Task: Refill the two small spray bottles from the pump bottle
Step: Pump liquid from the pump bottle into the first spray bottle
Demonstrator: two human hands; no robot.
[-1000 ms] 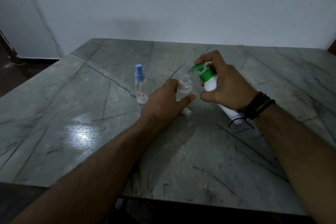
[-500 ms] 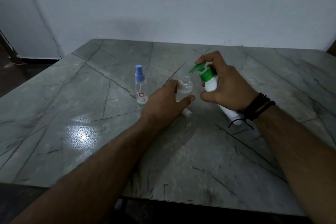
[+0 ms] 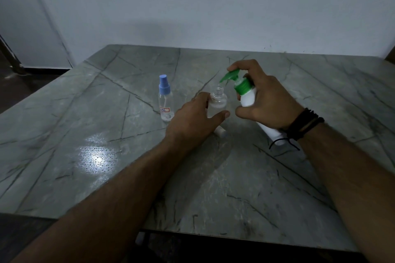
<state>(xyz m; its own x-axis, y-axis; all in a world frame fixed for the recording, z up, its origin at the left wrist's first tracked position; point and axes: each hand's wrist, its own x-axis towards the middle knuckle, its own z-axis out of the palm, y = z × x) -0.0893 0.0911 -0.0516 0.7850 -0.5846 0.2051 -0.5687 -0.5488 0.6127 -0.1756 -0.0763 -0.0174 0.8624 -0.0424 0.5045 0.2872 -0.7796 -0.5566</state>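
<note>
My right hand (image 3: pixel 268 102) grips the white pump bottle (image 3: pixel 248 97) with the green pump head, tilted left, its forefinger on top of the pump. The green spout hangs just above the open neck of a clear uncapped small spray bottle (image 3: pixel 218 101). My left hand (image 3: pixel 193 120) holds that bottle upright on the table, thumb and fingers round its lower body. A second small spray bottle (image 3: pixel 165 100) with a blue cap and a label stands upright to the left. A white cap (image 3: pixel 220 131) lies on the table partly under my left hand.
The grey marble table (image 3: pixel 106 124) reaches back to a white wall. Its front edge runs near the bottom of the view and its left edge falls off to a dark floor. A bright reflection sits on the tabletop at front left.
The pump head has risen and the forefinger lifted with it; the green spout now sits slightly higher over the open bottle neck. The left hand has held still.
</note>
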